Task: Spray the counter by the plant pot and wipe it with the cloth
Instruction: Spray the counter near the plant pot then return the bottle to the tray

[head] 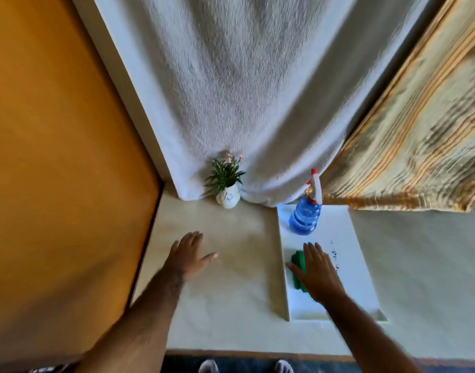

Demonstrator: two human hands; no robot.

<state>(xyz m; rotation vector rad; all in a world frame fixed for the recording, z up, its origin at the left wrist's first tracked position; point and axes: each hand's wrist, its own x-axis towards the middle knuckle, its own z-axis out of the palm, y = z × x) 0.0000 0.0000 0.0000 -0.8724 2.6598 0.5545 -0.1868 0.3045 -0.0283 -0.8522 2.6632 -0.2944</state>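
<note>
A small white plant pot [228,198] with green leaves stands at the back of the pale counter [225,292], against a white curtain. A blue spray bottle [305,215] with a white and red trigger head stands upright at the far end of a white tray [349,238]. A folded green cloth [298,262] lies in the tray, partly hidden under my right hand [318,273], which lies flat over it with fingers spread. My left hand [189,255] hovers open over the bare counter in front of the pot, holding nothing.
An orange wall [69,157] closes the left side. A white curtain [244,90] and a striped yellow curtain [419,130] hang behind the counter. The counter's front edge runs along the bottom, with my shoes [209,366] below it.
</note>
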